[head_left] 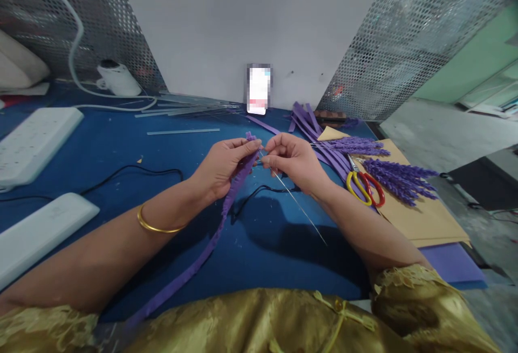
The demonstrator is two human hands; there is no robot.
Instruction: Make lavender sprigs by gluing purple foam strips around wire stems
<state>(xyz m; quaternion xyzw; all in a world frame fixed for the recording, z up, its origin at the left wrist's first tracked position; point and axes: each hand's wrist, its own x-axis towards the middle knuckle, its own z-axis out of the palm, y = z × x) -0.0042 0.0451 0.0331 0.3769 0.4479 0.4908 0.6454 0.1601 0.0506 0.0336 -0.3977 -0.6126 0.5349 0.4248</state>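
Observation:
A long purple paper strip (218,230) with a ruffled edge runs from my left hand (224,167) down toward my lap. My left fingers are closed on its upper end, where a small fringed purple tip (251,136) pokes out above the thumb. Close beside it, my right hand (289,160) pinches a thin wire stem (301,207) between thumb and fingers. The wire slants down to the right, its lower end free, and its upper end meets the purple tip between both hands. How the strip joins the wire is hidden by my fingers.
Yellow-and-red scissors (370,188) lie at the right, by finished purple flower sprigs (400,180) on brown paper (424,223). More purple strips (311,126) lie behind my right hand. A phone (258,88) leans against the back panel. Power strips (36,142) and a black cable (133,168) lie left.

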